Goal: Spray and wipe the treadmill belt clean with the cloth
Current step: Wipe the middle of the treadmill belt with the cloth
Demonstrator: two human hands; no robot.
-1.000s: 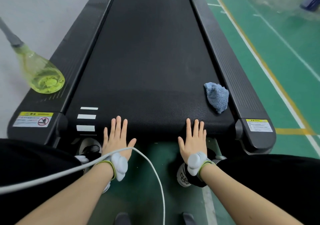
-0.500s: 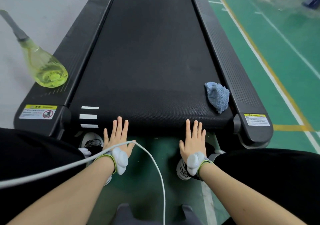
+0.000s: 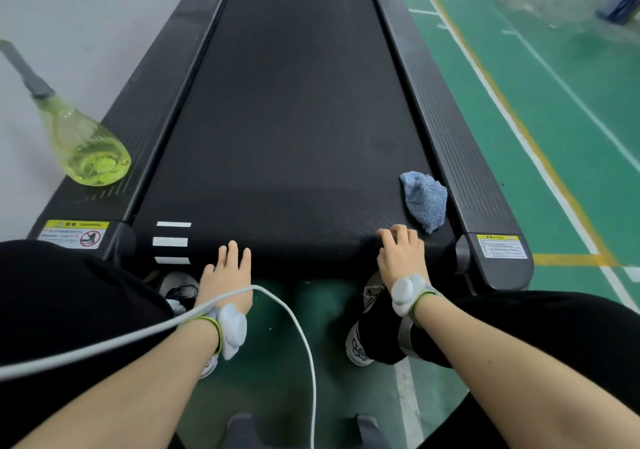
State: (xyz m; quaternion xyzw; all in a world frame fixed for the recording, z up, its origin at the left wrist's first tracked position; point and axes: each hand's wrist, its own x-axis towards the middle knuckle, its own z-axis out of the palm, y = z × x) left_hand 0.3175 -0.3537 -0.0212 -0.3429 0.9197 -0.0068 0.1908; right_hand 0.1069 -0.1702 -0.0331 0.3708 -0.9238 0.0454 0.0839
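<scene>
**Both hands empty at the belt's near end**

The belt [image 3: 294, 119] ran away from the person, black and flanked by two dark side rails. Everything else is placed against it.

The left hand [image 3: 227, 272] lay at the belt's near edge, left of centre, fingers straight and close together, fingertips on the belt's rounded end. It held nothing. A white sensor was strapped to its wrist, and a white cable [image 3: 287, 313] looped across the wrist and down toward the floor.

The right hand [image 3: 401, 258] sat at the near edge toward the belt's right side, fingers curled loosely with the tips pressing on the belt. It also held nothing. A matching sensor sat on its wrist.

The cloth [image 3: 425, 199], blue and crumpled, lay on the belt's near right corner against the right rail, just beyond the right hand's fingertips; whether they touched could not be told.

The bottle [image 3: 83, 147], clear with yellow-green liquid and a grey sprayer top, stood on the left rail near the belt's near end, well apart from the left hand.

Three white stripes [image 3: 172, 241] marked the belt's near left corner. Green floor [image 3: 554, 137] with white and yellow lines lay right of the belt.
</scene>
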